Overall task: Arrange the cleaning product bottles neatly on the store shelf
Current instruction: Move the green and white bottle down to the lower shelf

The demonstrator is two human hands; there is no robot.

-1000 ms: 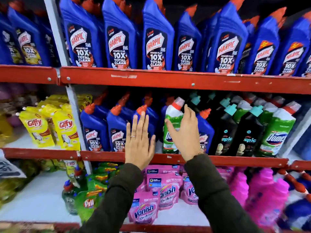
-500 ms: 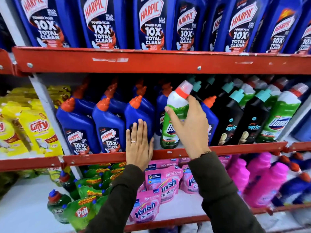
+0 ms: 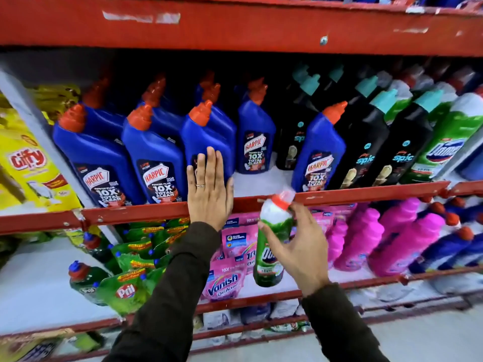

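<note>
My right hand (image 3: 298,246) grips a green Domex bottle (image 3: 270,254) with a white shoulder and red cap, held off the shelf in front of the lower tier. My left hand (image 3: 209,190) lies flat, fingers together, against the front of a blue Harpic bottle (image 3: 209,137) and the red shelf edge (image 3: 136,212). Several blue Harpic bottles (image 3: 154,155) stand in a row on the middle shelf. A gap of bare white shelf (image 3: 258,181) shows between them and another Harpic bottle (image 3: 320,150). Black Spic bottles (image 3: 366,150) and green Domex bottles (image 3: 444,145) stand to the right.
Yellow Giffy pouches (image 3: 28,163) fill the bay to the left, behind a grey upright (image 3: 34,121). Below are pink Vanish pouches (image 3: 224,278), green Pril packs (image 3: 125,288) and pink bottles (image 3: 371,236). A red shelf beam (image 3: 235,24) runs overhead.
My right hand has lifted the green Domex bottle out of the Harpic row and brought it down in front of the lower shelf. My left hand stays flat on the Harpic bottle. The view moved closer.
</note>
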